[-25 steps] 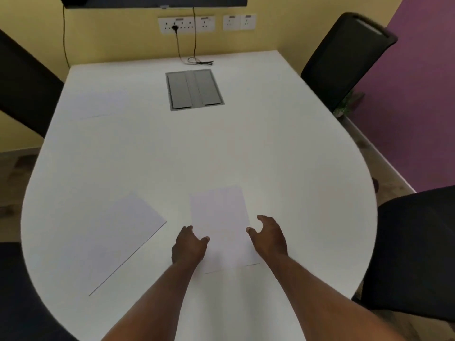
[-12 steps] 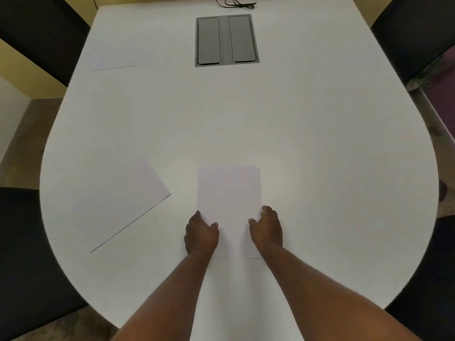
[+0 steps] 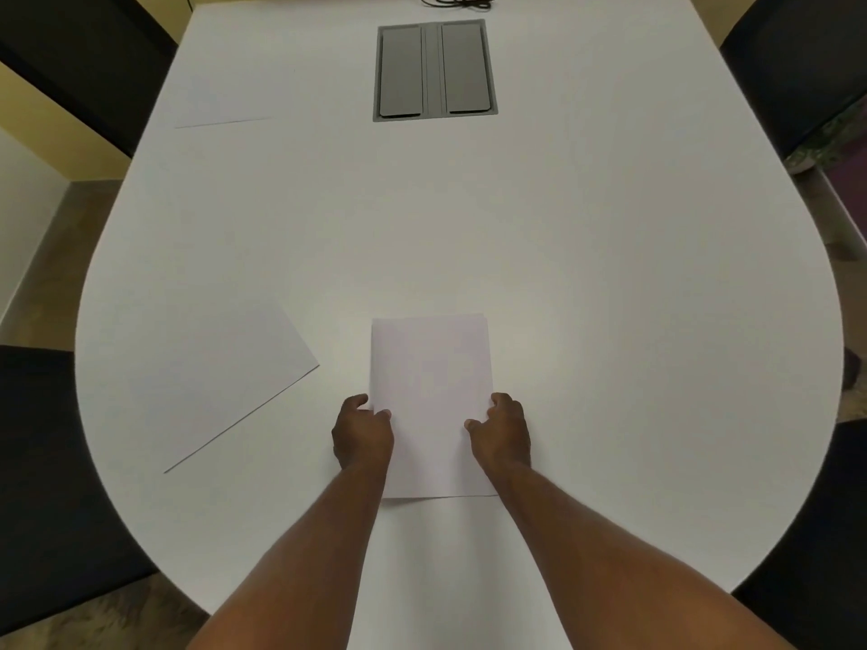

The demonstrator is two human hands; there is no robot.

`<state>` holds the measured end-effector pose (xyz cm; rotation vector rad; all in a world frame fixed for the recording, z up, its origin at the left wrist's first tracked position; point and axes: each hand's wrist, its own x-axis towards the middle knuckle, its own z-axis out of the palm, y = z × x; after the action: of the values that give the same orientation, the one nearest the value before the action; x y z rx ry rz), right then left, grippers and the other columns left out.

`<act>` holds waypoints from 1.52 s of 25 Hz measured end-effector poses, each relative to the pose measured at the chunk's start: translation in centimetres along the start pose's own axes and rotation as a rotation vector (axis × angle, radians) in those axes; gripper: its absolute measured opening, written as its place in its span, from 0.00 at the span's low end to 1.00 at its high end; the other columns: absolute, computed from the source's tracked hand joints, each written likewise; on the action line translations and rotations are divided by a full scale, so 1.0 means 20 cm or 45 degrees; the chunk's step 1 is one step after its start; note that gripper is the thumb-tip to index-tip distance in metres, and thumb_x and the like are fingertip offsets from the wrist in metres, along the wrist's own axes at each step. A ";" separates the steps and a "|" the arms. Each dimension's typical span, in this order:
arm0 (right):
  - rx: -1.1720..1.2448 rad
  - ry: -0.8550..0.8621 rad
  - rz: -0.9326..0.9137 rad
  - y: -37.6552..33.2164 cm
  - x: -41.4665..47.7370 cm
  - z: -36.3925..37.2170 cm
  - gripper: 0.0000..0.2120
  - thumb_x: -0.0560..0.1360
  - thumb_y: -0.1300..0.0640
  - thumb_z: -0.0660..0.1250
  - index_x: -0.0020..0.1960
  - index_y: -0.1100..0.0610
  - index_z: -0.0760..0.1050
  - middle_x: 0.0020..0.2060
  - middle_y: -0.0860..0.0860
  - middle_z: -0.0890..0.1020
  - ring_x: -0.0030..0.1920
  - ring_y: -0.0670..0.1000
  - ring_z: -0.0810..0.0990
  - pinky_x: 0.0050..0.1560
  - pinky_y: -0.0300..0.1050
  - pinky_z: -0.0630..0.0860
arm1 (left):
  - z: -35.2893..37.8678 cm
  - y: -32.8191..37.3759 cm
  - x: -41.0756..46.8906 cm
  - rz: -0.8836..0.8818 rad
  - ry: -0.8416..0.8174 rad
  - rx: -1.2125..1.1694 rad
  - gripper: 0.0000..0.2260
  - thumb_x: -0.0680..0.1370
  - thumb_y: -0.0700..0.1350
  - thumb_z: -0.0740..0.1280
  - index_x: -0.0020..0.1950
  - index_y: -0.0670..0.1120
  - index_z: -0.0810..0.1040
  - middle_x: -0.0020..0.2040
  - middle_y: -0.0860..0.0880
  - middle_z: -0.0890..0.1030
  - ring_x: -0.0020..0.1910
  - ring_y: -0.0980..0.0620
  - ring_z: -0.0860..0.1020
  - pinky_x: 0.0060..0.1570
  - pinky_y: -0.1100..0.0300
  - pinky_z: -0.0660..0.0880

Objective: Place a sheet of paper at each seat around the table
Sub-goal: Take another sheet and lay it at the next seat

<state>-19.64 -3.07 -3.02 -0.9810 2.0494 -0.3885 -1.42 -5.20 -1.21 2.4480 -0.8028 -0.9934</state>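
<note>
Forearms reach in from the near edge of the table, one on each side of the stack that lies flat just past that edge. The left hand grips the stack's left edge, thumb on top of the paper and fingers curled at the margin. The right hand does the same on the right edge, thumb tip resting on the sheet and fingers bent beside it. Both hands are half-closed on the paper, not flat; whether the fingers go under the edge I cannot tell. A thin offset line at the stack's far edge shows more than one sheet there.

Left of the stack, apart from it, a single sheet lies flat and turned at an angle, one corner pointing toward the stack. Beyond that, well past the stack and to its left, a far sheet lies near the table's left rim, faint against the white top.

Straight beyond the stack, in the middle of the table, sits a grey hatch with two shut flaps side by side. A black cable loops at the far edge behind it.

Dark chairs stand around the table: one near left, one far left, one far right, one near right.
</note>
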 end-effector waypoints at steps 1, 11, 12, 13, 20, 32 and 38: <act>0.001 0.001 -0.003 0.00 0.00 -0.01 0.24 0.74 0.56 0.72 0.68 0.58 0.70 0.62 0.54 0.75 0.59 0.56 0.79 0.61 0.52 0.75 | -0.01 0.01 0.00 0.012 -0.005 -0.001 0.16 0.75 0.45 0.72 0.63 0.49 0.80 0.56 0.47 0.84 0.56 0.44 0.81 0.55 0.55 0.73; 0.271 0.078 -0.165 -0.13 -0.10 -0.18 0.22 0.76 0.63 0.69 0.69 0.55 0.71 0.64 0.51 0.76 0.60 0.52 0.79 0.63 0.49 0.75 | -0.21 0.13 -0.15 0.216 -0.114 -0.248 0.04 0.77 0.42 0.65 0.49 0.45 0.79 0.42 0.51 0.81 0.44 0.45 0.80 0.42 0.57 0.72; 0.318 0.072 -0.197 -0.16 -0.12 -0.20 0.23 0.76 0.64 0.67 0.70 0.55 0.71 0.66 0.51 0.75 0.61 0.51 0.78 0.63 0.48 0.75 | -0.25 0.15 -0.17 0.244 -0.114 -0.288 0.04 0.77 0.42 0.66 0.49 0.46 0.80 0.42 0.51 0.81 0.44 0.46 0.80 0.40 0.58 0.71; 0.352 0.058 -0.216 -0.19 -0.14 -0.22 0.24 0.77 0.64 0.67 0.71 0.55 0.70 0.68 0.51 0.75 0.64 0.51 0.77 0.65 0.48 0.74 | -0.29 0.16 -0.20 0.275 -0.114 -0.330 0.04 0.77 0.41 0.66 0.49 0.46 0.80 0.43 0.51 0.82 0.43 0.47 0.80 0.39 0.58 0.72; 0.486 -0.140 -0.192 -0.38 -0.25 -0.35 0.27 0.77 0.62 0.64 0.75 0.54 0.66 0.67 0.53 0.78 0.63 0.55 0.79 0.65 0.49 0.74 | -0.59 0.20 -0.43 0.400 -0.151 -0.552 0.05 0.77 0.38 0.67 0.50 0.46 0.81 0.47 0.47 0.86 0.45 0.47 0.82 0.49 0.53 0.77; 0.584 0.041 -0.559 -0.34 -0.65 -0.65 0.03 0.74 0.60 0.73 0.48 0.55 0.83 0.40 0.48 0.85 0.44 0.52 0.84 0.47 0.44 0.77 | -0.86 -0.04 -0.91 0.495 0.085 -0.607 0.04 0.76 0.43 0.71 0.45 0.43 0.84 0.43 0.45 0.86 0.46 0.42 0.84 0.52 0.45 0.81; 0.560 0.176 -0.733 -0.19 -0.98 -1.00 0.05 0.71 0.59 0.76 0.44 0.52 0.82 0.38 0.46 0.84 0.41 0.49 0.83 0.44 0.40 0.75 | -0.91 -0.16 -1.28 0.611 0.134 -0.567 0.06 0.74 0.45 0.74 0.41 0.44 0.85 0.41 0.46 0.87 0.41 0.47 0.83 0.49 0.54 0.78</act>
<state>-26.03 8.00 22.26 -1.2705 1.6533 -1.1801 -2.15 15.74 22.37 1.7984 -0.9520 -0.7536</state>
